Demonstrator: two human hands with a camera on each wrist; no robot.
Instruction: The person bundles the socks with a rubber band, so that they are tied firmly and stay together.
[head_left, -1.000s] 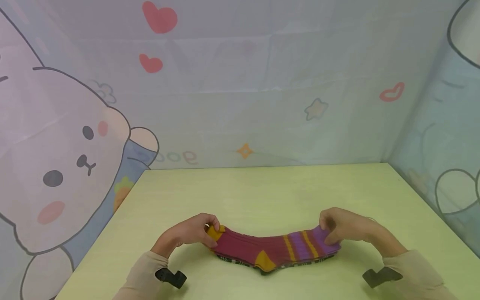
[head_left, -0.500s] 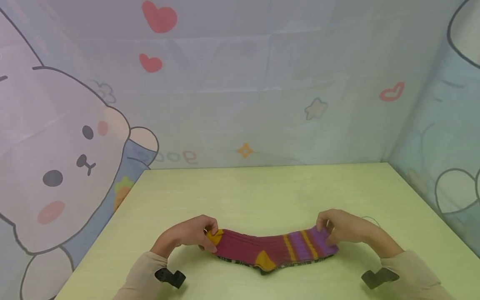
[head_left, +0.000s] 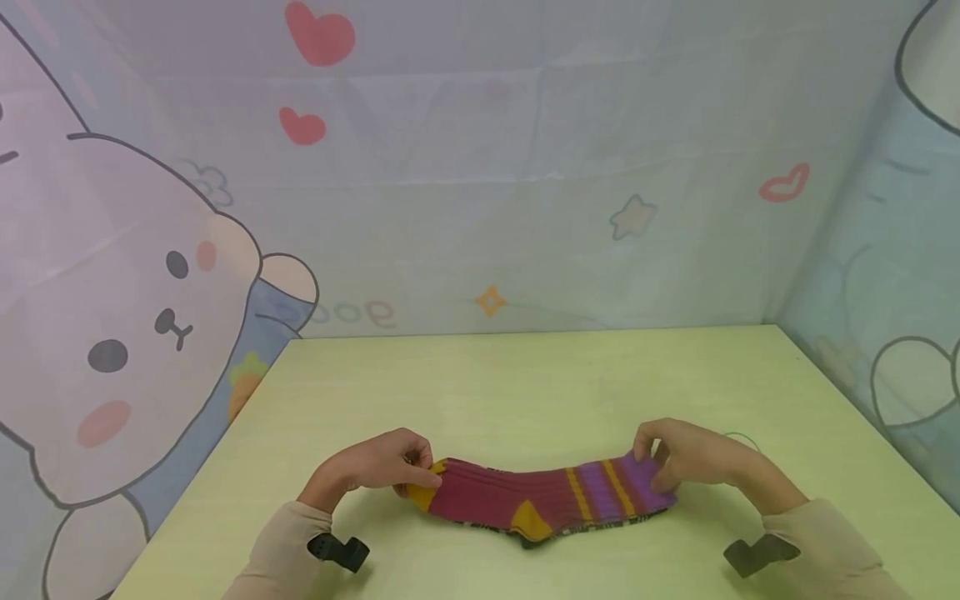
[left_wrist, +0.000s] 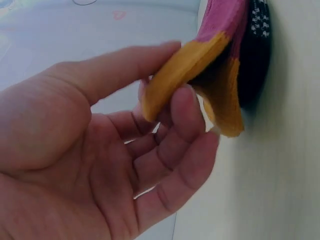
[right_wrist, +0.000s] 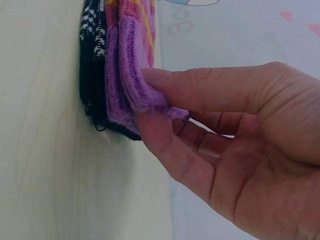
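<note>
A maroon sock [head_left: 491, 492] with a mustard heel and toe and a purple striped cuff lies lengthwise before me, on top of a stack. My left hand [head_left: 382, 461] pinches its mustard toe [left_wrist: 187, 62] between thumb and fingers; in the left wrist view a second mustard toe [left_wrist: 227, 102] hangs just below. At the other end my right hand [head_left: 678, 454] pinches the top layer of the purple cuff [right_wrist: 134, 65], thumb above and index finger beneath. Another purple cuff layer sits under it. Black socks [right_wrist: 92, 65] with white patterning lie lowest, mostly covered in the head view.
The pale yellow-green table [head_left: 480, 392] extends behind and around the socks. A printed cloth backdrop [head_left: 480, 167] with hearts and a cartoon bear rises at its back and sides. Black wrist cameras [head_left: 339, 552] are strapped over the beige sleeves [head_left: 281, 550].
My left thumb has risen over the toe, and the toe end has shifted slightly left, showing more mustard. My right hand has moved slightly left with the cuff, then stayed still.
</note>
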